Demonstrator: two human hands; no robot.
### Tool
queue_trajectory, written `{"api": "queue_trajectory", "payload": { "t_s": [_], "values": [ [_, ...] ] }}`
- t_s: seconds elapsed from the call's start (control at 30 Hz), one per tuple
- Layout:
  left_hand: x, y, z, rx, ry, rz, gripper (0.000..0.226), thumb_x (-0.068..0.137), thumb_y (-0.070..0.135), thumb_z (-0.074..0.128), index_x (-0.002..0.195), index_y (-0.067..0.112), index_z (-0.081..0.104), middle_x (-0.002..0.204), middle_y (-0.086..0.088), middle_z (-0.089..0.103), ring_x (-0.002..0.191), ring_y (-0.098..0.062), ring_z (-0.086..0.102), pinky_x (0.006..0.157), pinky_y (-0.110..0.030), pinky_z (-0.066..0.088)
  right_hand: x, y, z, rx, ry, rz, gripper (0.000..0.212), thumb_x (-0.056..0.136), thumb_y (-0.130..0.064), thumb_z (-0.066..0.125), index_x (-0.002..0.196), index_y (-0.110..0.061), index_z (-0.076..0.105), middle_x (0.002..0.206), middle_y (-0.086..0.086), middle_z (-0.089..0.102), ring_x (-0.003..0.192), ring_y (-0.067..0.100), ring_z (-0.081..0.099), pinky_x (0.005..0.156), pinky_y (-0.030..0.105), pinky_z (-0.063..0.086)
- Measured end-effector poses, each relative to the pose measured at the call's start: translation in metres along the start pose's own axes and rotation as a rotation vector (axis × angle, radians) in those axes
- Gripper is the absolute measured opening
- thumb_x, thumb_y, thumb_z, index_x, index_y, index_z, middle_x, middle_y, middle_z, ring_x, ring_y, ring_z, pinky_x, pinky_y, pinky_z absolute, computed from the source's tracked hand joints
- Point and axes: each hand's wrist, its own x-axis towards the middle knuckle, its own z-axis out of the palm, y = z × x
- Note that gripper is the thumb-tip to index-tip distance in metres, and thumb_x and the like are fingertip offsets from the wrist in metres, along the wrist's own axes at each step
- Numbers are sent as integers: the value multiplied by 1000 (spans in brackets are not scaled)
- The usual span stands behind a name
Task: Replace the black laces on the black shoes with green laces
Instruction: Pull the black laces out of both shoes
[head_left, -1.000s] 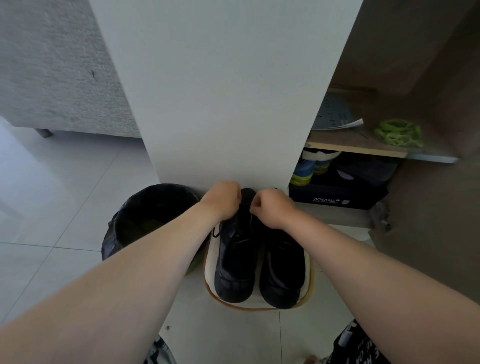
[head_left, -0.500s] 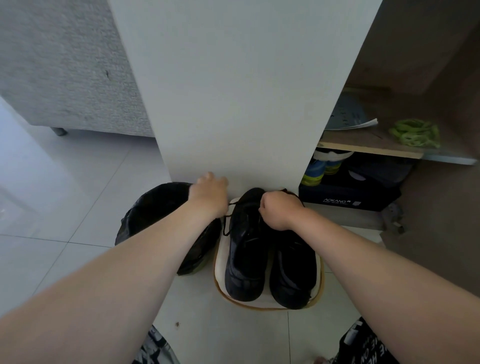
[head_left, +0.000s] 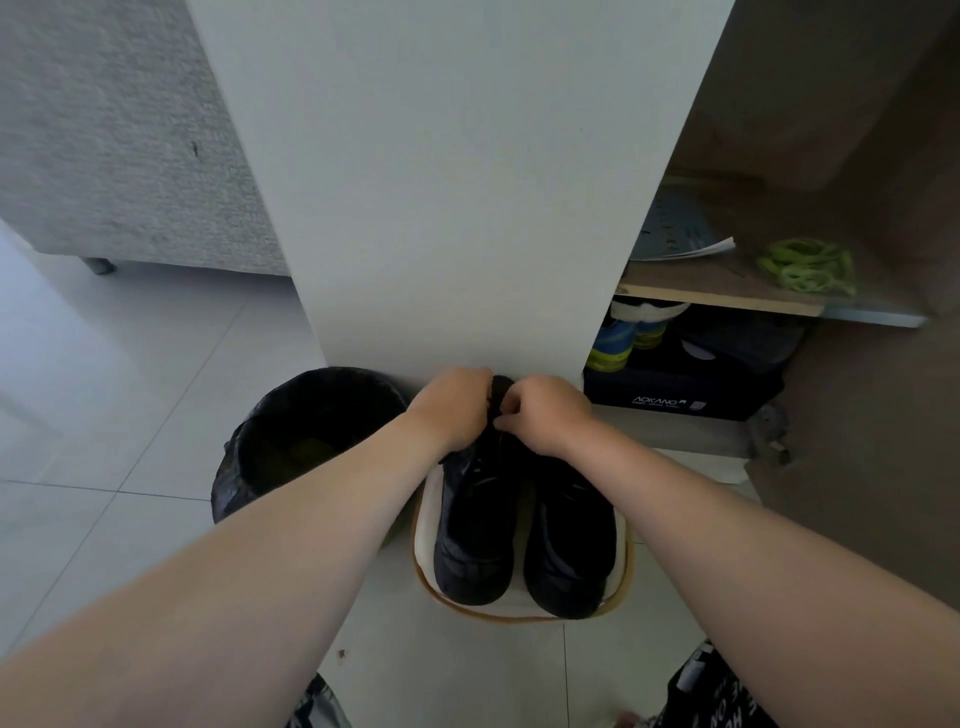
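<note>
Black laces (head_left: 482, 469) should handle soft and limp; we pinch beside the eyelets. Left hand (head_left: 457, 408) and right hand (head_left: 548, 415) curl their fingers onto the shoe (head_left: 475, 525).

A pale glossy tiled floor (head_left: 130, 415) is carrying everything low down. A round low stand with a cream top and a thin wooden rim (head_left: 519, 612) is sitting on it against the foot of a white cabinet panel (head_left: 457, 182), and a pair of black leather shoes (head_left: 478, 540) is lying side by side on the stand. Just to its left, a bin lined with a black plastic bag (head_left: 234, 499) is standing on the tiles. In the open cabinet a light wooden shelf (head_left: 717, 300) is holding a loose bundle of bright green laces (head_left: 805, 265) near its front edge, toward the right end, and a grey-blue paper booklet (head_left: 675, 228) toward the left end. Below, a dark navy cardboard shoebox (head_left: 675, 400) is resting on the bottom board.
</note>
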Motion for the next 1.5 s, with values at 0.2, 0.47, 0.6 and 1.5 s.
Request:
{"api": "queue_trajectory", "payload": {
  "t_s": [0.2,0.47,0.6,1.5],
  "values": [
    [1,4,5,-27,-10,-12,23,97,16,47,114,11,62,120,-16,66,111,-35,61,84,-34,44,5,-12,2,-116,132,-16,12,97,-13,54,107,-8,58,108,14,66,99,34,64,69,32,37],
    [4,-3,1,-118,-19,-129,4,97,13,50,99,14,52,116,-19,64,107,-36,60,75,-31,39,10,-19,-5,201,102,83,30,98,-28,53,71,-16,58,74,-1,59,81,30,60,55,31,31],
    [3,-4,-3,-157,-25,-178,11,97,14,50,106,10,54,120,-20,62,112,-37,58,79,-32,41,13,-16,-22,346,-12,156,31,80,-33,71,58,-17,57,59,-5,55,62,17,55,50,26,34],
    [5,-12,-6,-201,-64,-280,20,98,13,42,114,8,53,121,-16,60,110,-32,57,76,-30,38,4,-17,-43,1119,-234,186,12,100,-16,54,90,-11,59,78,8,65,57,16,53,58,29,47]
  ]
}}
